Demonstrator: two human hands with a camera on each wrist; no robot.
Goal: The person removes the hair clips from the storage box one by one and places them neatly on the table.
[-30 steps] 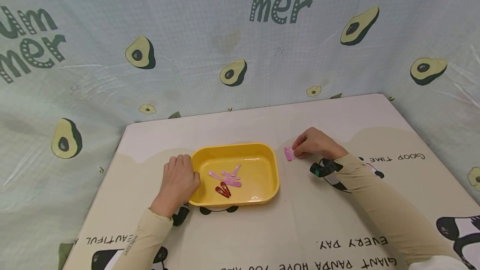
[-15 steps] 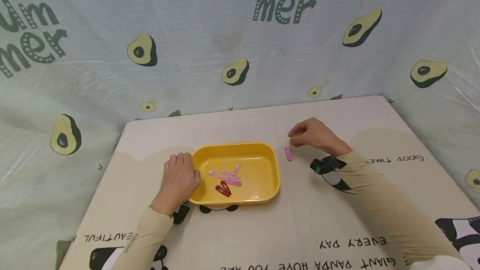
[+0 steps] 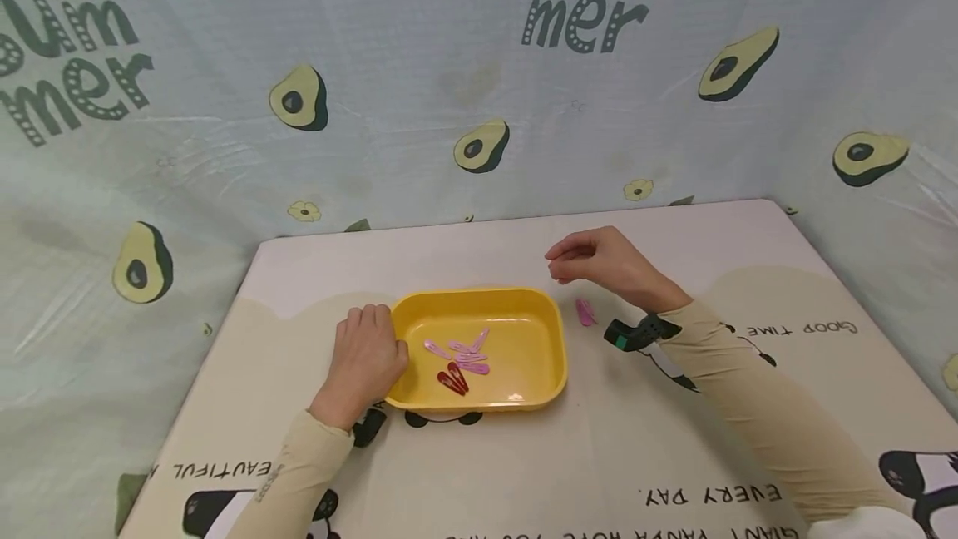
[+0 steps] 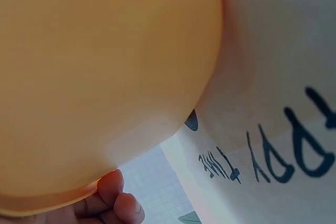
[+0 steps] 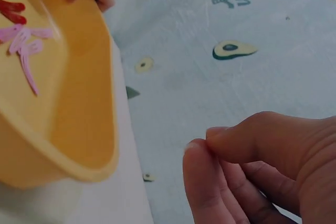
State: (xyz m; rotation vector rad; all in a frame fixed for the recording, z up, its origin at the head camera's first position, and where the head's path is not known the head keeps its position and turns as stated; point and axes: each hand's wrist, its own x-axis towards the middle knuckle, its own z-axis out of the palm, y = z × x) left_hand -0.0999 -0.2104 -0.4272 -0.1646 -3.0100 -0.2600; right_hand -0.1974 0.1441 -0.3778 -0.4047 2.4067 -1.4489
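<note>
My left hand (image 3: 367, 360) grips the left rim of a yellow plastic tray (image 3: 554, 339); in the left wrist view its fingertips (image 4: 111, 184) curl at the rim. Inside the tray lie several pink snap hair clips (image 3: 473, 368) and red ones (image 3: 452, 378). My right hand (image 3: 609, 264) hovers beyond the tray's far right corner, thumb and index fingertips together. A tiny pink bit shows under them in the head view, seemingly a hair clip mostly hidden by the fingers; the right wrist view shows none. Pink clip material (image 3: 585, 312) lies on the table right of the tray.
A printed cloth with pandas and lettering covers the table (image 3: 524, 472). Behind it hangs a curtain (image 3: 389, 148) with avocados, meeting the table's back edge. Each wrist wears a black camera, such as the right one (image 3: 636, 333).
My right hand has lifted from the pink clips beside the tray and moved left and away from me, towards the tray's far corner. The left hand keeps its grip on the rim.
</note>
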